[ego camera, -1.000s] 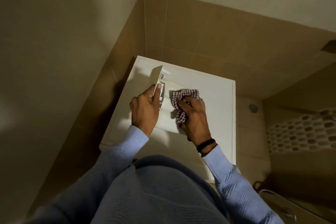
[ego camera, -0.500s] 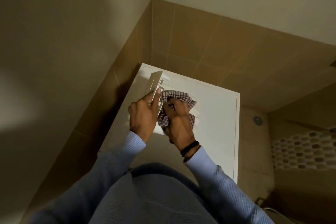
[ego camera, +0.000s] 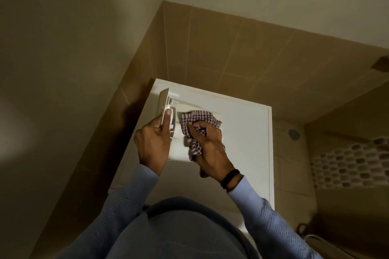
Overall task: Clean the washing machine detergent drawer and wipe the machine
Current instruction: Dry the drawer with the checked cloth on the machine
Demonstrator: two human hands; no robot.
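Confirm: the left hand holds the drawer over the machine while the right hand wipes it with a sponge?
Not a sponge: the head view shows the right hand gripping a checked cloth. The left hand does hold the drawer over the machine.

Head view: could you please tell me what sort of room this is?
Probably a bathroom or laundry corner: a white washing machine stands against tan tiled walls, with a floor drain beside it.
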